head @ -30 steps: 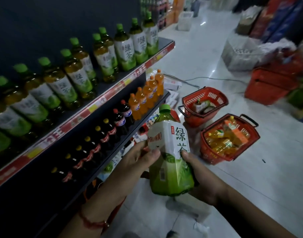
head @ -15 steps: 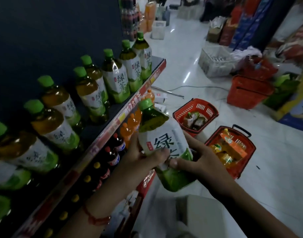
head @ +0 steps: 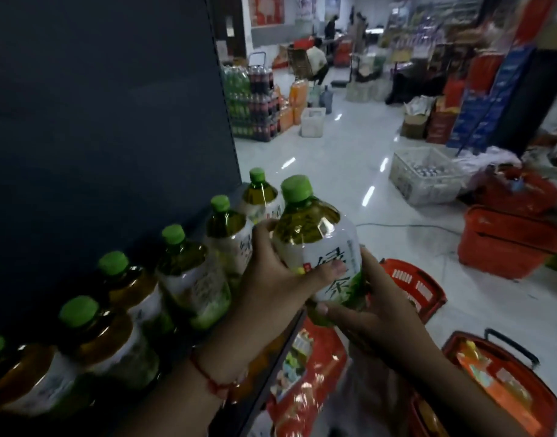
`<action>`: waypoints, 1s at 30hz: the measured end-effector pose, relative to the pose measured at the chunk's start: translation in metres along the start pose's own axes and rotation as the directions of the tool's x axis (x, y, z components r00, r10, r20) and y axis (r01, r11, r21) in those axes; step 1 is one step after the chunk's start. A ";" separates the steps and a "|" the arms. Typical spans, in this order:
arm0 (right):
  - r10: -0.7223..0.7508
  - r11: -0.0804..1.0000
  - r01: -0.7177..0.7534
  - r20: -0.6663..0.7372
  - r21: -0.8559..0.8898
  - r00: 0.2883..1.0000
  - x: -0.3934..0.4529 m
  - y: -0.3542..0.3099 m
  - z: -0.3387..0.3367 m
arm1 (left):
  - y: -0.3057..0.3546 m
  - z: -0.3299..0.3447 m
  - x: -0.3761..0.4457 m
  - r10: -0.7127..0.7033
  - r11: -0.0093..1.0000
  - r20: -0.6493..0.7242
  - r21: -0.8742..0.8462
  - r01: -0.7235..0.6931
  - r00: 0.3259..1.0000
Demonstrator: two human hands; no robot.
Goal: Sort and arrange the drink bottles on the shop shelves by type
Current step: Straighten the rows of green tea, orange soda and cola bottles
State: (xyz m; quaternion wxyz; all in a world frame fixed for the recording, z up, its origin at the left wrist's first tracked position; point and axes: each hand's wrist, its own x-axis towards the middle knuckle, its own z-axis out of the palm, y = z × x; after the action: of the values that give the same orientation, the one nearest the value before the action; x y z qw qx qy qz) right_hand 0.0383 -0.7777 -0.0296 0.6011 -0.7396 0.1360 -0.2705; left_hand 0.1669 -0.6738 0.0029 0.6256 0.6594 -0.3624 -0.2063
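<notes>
green-capped tea bottle [head: 318, 241] held upright in both hands, just off the front edge of the top shelf [head: 283, 367], level with the row already standing there. left hand [head: 270, 285] wrapped round the label, thumb across the front, fingers curled behind. right hand [head: 378, 313] cupped under and round the lower body, thumb pressed on the green part of the label. firmly gripped on both sides, bottle tilted only slightly.

placing step, by the look of it: same green cap, same amber tea and white label as the shelved bottles [head: 195, 279], so headed for that row rather than elsewhere. row of matching bottles running along the shelf against the dark back panel [head: 106, 121], the farthest one [head: 259, 197] near the shelf end.

next move, as a judgement: carry inward over the shelf edge, find a gap, set down base first, label facing out, then let go. exact free spot hidden behind the left hand, so cannot tell where it fits. risk of knocking the neighbouring bottles, standing close together, with the knuckles of the left hand.

red baskets [head: 504, 383] on the white floor [head: 334, 165] to the right, one with orange packs inside, probably more stock waiting. white crate [head: 425, 175] farther off.
</notes>
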 end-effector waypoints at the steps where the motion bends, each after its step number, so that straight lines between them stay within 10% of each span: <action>1: -0.009 1.000 0.009 0.006 -0.026 1.000 0.024 0.009 -0.014 | -0.004 0.009 0.023 0.023 0.998 -0.022 0.063 -0.021 1.000; 5: -0.031 0.997 0.033 0.039 -0.065 0.999 0.120 0.049 -0.065 | -0.008 0.038 0.105 0.100 0.890 -0.096 0.453 -0.046 0.990; 9: -0.017 1.000 0.017 0.059 -0.004 0.998 0.202 0.085 -0.088 | 0.000 0.038 0.178 0.300 0.317 -0.073 0.948 -0.028 0.951; 13: 0.007 1.000 -0.008 0.147 0.004 0.989 0.272 0.118 -0.085 | 0.002 0.038 0.240 0.252 0.044 -0.050 0.998 0.040 0.966; 30: 0.124 0.988 -0.080 0.362 -0.133 0.924 0.364 0.188 -0.059 | -0.039 0.036 0.308 -0.081 -0.205 -0.321 0.932 0.300 0.944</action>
State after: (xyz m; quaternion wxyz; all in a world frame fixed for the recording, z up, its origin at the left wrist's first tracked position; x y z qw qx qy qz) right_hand 0.3257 -1.0621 -0.1168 0.5852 -0.8028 0.0743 -0.0866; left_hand 0.3506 -0.9264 0.0163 -0.1152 0.9591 -0.2390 0.0990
